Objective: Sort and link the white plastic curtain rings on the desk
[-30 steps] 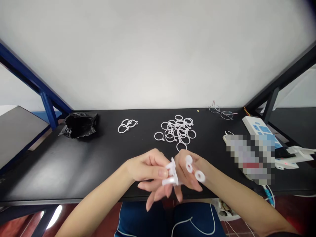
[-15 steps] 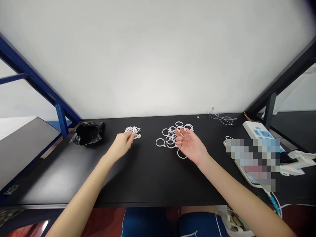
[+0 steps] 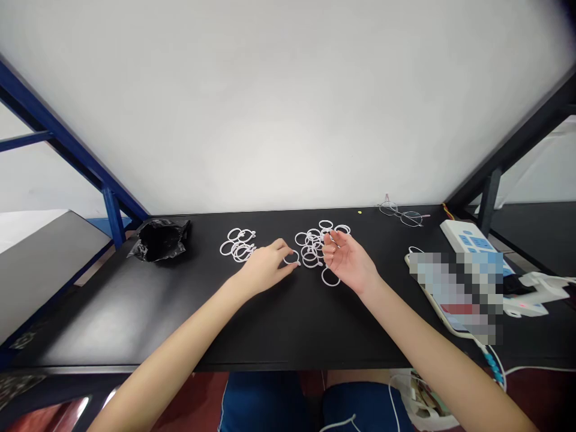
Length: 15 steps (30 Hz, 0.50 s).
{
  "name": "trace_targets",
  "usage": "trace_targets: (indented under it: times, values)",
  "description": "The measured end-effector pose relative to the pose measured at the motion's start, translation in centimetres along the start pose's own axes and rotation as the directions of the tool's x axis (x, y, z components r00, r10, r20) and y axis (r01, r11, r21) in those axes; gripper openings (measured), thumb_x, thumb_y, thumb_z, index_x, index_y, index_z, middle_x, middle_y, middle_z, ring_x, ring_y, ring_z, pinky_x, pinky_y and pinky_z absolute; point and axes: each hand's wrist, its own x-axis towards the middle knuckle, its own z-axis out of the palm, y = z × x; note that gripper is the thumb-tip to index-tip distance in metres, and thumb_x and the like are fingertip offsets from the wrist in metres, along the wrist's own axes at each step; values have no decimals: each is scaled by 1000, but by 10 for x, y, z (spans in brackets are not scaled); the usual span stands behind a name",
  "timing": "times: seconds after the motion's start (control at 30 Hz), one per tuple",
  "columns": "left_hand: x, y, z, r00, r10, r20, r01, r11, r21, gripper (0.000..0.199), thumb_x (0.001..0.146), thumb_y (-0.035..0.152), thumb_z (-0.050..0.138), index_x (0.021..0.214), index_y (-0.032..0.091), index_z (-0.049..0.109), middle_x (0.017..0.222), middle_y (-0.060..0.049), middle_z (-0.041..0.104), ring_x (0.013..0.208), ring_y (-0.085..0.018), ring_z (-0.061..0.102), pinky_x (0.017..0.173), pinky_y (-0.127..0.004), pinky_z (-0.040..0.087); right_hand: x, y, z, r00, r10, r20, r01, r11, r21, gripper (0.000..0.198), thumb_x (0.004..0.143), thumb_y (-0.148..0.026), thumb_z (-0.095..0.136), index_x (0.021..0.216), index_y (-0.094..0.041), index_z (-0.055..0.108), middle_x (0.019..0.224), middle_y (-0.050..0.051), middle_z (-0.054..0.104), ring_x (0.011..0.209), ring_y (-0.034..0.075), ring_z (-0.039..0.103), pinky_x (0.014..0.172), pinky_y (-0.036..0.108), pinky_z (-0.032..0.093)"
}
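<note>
My left hand (image 3: pixel 265 267) reaches over the black table, its thumb and fingers apart around a single thin white ring (image 3: pixel 292 257) with a small knob. Whether the fingertips touch that ring I cannot tell. Just right of it lies a loose pile of similar white rings (image 3: pixel 310 258). Palm up, my right hand (image 3: pixel 351 261) hovers over the right side of this pile with loosely curled fingers and hides part of it. One white ring (image 3: pixel 330 284) lies partly behind that hand. Behind my left hand is another group of white rings (image 3: pixel 234 248).
A crumpled black plastic bag (image 3: pixel 162 240) stands with its mouth gaping on the left. Eyeglasses (image 3: pixel 400 214) lie at the back right. A phone (image 3: pixel 443 309), a white power strip (image 3: pixel 472 240) and cables occupy the right. Blue posts (image 3: pixel 112 216) and a white wall (image 3: pixel 288 120) border the table.
My left hand has moved right, from the left group of rings to the single ring by the right pile. The left group now shows more spread out. My right hand has hardly moved.
</note>
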Motion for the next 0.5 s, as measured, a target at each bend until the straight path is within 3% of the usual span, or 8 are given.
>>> trace_targets:
  times: [0.07, 0.13, 0.17, 0.23, 0.3, 0.37, 0.5]
  values:
    - [9, 3, 12, 997, -4, 76, 2, 1000, 21, 22, 90, 35, 51, 98, 19, 64, 103, -7, 59, 67, -16, 60, 65, -28, 45, 0, 0, 0, 998, -58, -8, 57, 990, -130, 20, 78, -40, 64, 74, -21, 63, 80, 3, 67, 54, 11, 50, 47, 26, 44]
    - [13, -2, 19, 995, 4, 104, -1, 999, -32, 18, 91, 30, 49, 91, 19, 63, 96, -5, 59, 68, -16, 60, 65, -28, 45, -1, 1, 0, 983, -181, 11, 172, 910, -376, 20, 78, -40, 65, 75, -21, 63, 78, 3, 66, 54, 12, 50, 47, 26, 43]
    - [13, -6, 22, 996, 3, 87, 4, 997, -79, 18, 92, 28, 47, 88, 19, 61, 92, -5, 58, 69, -16, 59, 65, -28, 45, -2, 2, -1, 964, -262, 52, 250, 814, -524, 18, 77, -39, 66, 75, -21, 63, 77, 3, 65, 55, 12, 50, 49, 26, 42]
    - [12, -11, 25, 999, -38, 2, 38, 983, -180, 21, 94, 29, 42, 87, 18, 58, 86, -3, 58, 67, -15, 57, 65, -27, 44, -4, 5, -2, 901, -387, 196, 392, 533, -750, 12, 78, -33, 65, 75, -22, 65, 76, 2, 64, 57, 13, 50, 53, 27, 42]
    - [10, -9, 28, 990, -99, -100, 70, 963, -260, 24, 96, 32, 38, 91, 17, 56, 83, -3, 59, 63, -13, 54, 63, -27, 44, -7, 9, -2, 853, -411, 322, 465, 315, -828, 10, 81, -29, 61, 75, -23, 66, 75, 2, 64, 58, 14, 50, 57, 28, 43]
    - [10, 1, 33, 986, -79, -147, 33, 956, -291, 23, 97, 32, 38, 95, 18, 56, 86, -4, 61, 64, -13, 55, 65, -26, 44, -8, 11, -2, 840, -402, 365, 485, 252, -838, 12, 84, -28, 58, 76, -23, 65, 75, 2, 64, 59, 14, 52, 58, 29, 43]
    - [14, 22, 45, 996, 76, -54, -85, 976, -201, 22, 96, 27, 39, 95, 19, 60, 102, -6, 62, 78, -16, 61, 65, -25, 45, -6, 11, -3, 821, -477, 313, 470, 255, -845, 12, 86, -28, 56, 79, -22, 64, 76, 2, 65, 61, 15, 55, 57, 28, 45]
